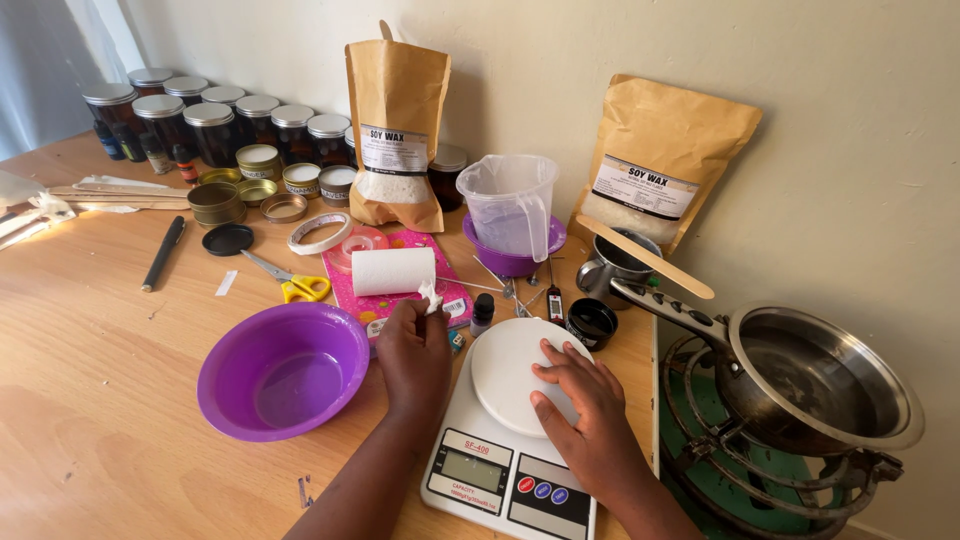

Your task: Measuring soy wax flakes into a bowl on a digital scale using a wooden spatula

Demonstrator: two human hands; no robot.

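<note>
Pinching a white tissue scrap (pixel 431 297) between closed fingertips, the left hand (pixel 413 352) hovered just left of the scale's round plate (pixel 505 372), where the right hand (pixel 585 412) pressed flat, fingers spread.

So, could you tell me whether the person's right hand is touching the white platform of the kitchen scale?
Touching: in the head view, the right hand lies flat with its fingers on the scale's round white platform.

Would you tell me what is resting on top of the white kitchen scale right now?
The right hand lies flat on the kitchen scale, fingers spread over its round white platform. No container or ingredient shows there. The hand and wrist cover part of the platform and the panel.
</note>
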